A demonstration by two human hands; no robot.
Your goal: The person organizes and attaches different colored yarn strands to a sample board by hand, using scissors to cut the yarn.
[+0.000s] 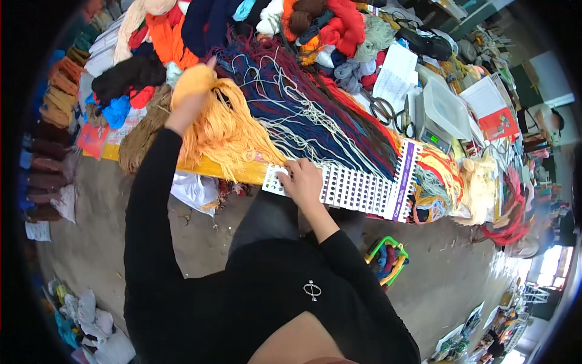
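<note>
My left hand, slightly blurred, is closed around the upper part of a light orange yarn hank, whose loose strands fan down over the table edge. At the left end of a white perforated card, my right hand has its fingers bent over the holes. The tips of the orange strands reach those fingers; whether they are pinched there I cannot make out. Navy, maroon and white yarn strands lie spread behind the card. A purple-and-white strip crosses the card's right end.
Heaped yarn hanks cover the back of the table. Scissors, a scale with a clear plastic tray and paper sheets are at right. A green basket of yarn stands on the floor, with plastic bags at lower left.
</note>
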